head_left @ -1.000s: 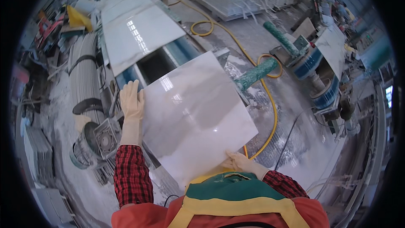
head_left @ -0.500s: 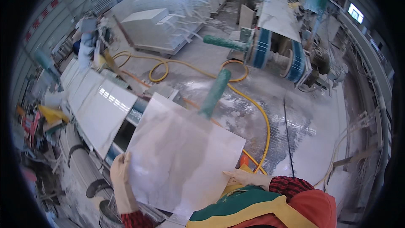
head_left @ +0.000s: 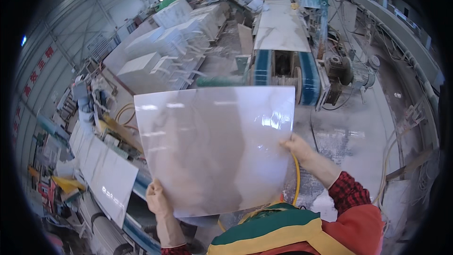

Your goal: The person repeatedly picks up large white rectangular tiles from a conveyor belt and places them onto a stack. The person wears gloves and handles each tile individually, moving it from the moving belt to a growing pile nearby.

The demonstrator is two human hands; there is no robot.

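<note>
You are holding up in the air, before your body, a large, square, polished white and grey-brown slab (head_left: 217,151), and your left hand (head_left: 160,203), in a cream glove, is gripping its lower left edge with bent fingers, while your cream-gloved right hand (head_left: 306,153) is clasping the right edge, its fingers curled nearly closed. Lower at the left, a flat glossy white panel (head_left: 106,179) is resting near your left hand, and beyond the slab's upper right part, a blue-belted conveyor (head_left: 309,78) is standing, with a yellow hose (head_left: 297,179) lying below your right hand.
</note>
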